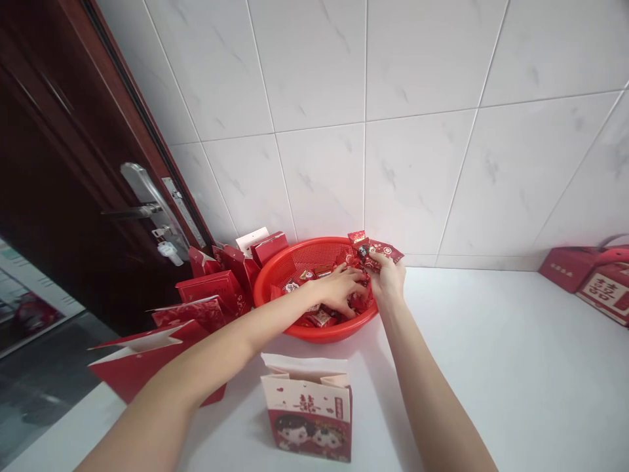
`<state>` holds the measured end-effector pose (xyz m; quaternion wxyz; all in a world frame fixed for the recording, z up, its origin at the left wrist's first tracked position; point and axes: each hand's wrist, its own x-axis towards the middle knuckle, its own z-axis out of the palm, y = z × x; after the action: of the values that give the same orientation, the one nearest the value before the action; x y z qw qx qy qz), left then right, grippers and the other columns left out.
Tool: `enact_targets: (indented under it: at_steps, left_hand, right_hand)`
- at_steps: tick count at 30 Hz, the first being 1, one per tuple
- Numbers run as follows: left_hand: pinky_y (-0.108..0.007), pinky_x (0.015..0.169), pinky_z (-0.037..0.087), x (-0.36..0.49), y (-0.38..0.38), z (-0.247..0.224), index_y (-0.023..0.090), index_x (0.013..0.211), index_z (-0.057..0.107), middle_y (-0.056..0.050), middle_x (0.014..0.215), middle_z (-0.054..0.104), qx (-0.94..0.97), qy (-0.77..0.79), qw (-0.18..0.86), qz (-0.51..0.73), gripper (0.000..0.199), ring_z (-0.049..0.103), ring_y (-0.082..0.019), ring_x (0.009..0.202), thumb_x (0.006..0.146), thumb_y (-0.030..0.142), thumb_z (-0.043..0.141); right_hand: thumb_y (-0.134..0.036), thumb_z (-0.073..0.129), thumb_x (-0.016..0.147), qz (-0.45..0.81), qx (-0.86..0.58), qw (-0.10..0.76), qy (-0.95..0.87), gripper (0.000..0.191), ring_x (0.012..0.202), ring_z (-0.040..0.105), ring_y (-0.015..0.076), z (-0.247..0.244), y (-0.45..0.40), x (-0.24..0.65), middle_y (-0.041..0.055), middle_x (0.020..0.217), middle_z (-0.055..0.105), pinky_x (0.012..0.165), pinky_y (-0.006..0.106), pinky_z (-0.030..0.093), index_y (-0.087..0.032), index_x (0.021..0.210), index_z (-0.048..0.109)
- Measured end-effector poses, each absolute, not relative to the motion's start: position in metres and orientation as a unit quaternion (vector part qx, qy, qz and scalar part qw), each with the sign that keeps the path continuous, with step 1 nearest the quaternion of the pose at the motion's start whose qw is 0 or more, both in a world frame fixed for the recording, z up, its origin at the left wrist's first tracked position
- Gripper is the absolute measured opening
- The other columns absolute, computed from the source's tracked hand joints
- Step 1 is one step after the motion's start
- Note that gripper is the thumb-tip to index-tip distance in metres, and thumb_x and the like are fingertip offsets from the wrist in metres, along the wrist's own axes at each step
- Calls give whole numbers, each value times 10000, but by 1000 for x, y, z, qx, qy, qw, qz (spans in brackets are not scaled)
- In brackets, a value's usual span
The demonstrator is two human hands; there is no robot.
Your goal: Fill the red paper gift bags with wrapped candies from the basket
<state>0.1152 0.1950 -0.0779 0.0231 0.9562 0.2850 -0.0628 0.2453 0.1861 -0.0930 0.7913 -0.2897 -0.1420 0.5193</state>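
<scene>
The left hand is inside a red plastic basket, its fingers bent and spread over the wrapped sweets lying there; whether it grips any of them cannot be told. The right hand is closed on a small bunch of red packets, held over the basket's right edge, with the thumb across them. The two hands are near each other.

The basket stands on a white surface, close to the tiled wall. In front of it, nearer the person, a white and red paper bag stands upright with its top open and two cartoon faces on its front. Several red gift bags stand in a row to the left of the basket. Far to the right, a red box rests near the wall. At the left is a dark brown door with a metal handle and keys hanging from the lock.
</scene>
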Motion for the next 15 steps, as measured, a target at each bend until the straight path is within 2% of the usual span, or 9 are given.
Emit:
enact_targets:
  at_steps: [3, 6, 8, 10, 12, 15]
  left_hand:
    - [-609, 1228, 202, 105, 204, -74, 245, 1019, 762, -102, 1521, 515, 930, 360, -9, -76, 279, 379, -355, 1469, 743, 232, 798]
    - [-657, 1234, 137, 91, 215, -71, 241, 1049, 760, -111, 1490, 540, 887, 451, -47, -83, 354, 353, -345, 1487, 746, 67, 703]
    - [-698, 1221, 112, 82, 221, -69, 247, 1091, 758, -121, 1484, 543, 841, 529, -49, -100, 404, 339, -350, 1496, 759, 40, 656]
    - [-733, 1200, 97, 76, 223, -64, 262, 1143, 749, -124, 1536, 497, 802, 585, -28, -113, 384, 279, -375, 1526, 799, 114, 664]
    - [-739, 1194, 78, 72, 220, -57, 282, 1213, 731, -119, 1608, 420, 802, 589, 3, -99, 365, 206, -399, 1554, 850, 290, 688]
    - [-675, 1215, 147, 67, 202, -43, 314, 1352, 663, -115, 1686, 295, 840, 533, 69, -78, 613, 213, -417, 1552, 807, 590, 705]
  right_hand:
    - [-20, 710, 514, 523, -292, 788, -141, 285, 583, 641, 146, -92, 185, 243, -47, 591, 651, 533, 247, 559, -189, 679, 549]
    - [-20, 718, 516, 526, -295, 784, -150, 300, 586, 645, 151, -91, 185, 242, -43, 596, 650, 536, 252, 556, -191, 682, 536]
    - [-29, 720, 524, 528, -303, 778, -157, 293, 590, 654, 159, -91, 185, 241, -37, 611, 659, 524, 253, 549, -190, 690, 540]
    - [-36, 715, 528, 528, -311, 774, -160, 281, 593, 658, 164, -90, 185, 241, -33, 614, 662, 503, 246, 535, -187, 694, 545]
    - [-42, 719, 526, 526, -316, 772, -162, 282, 591, 656, 161, -90, 184, 241, -38, 610, 658, 489, 237, 525, -186, 698, 548]
    - [-56, 737, 525, 525, -316, 773, -165, 300, 596, 656, 153, -90, 185, 241, -47, 626, 667, 511, 240, 545, -191, 714, 547]
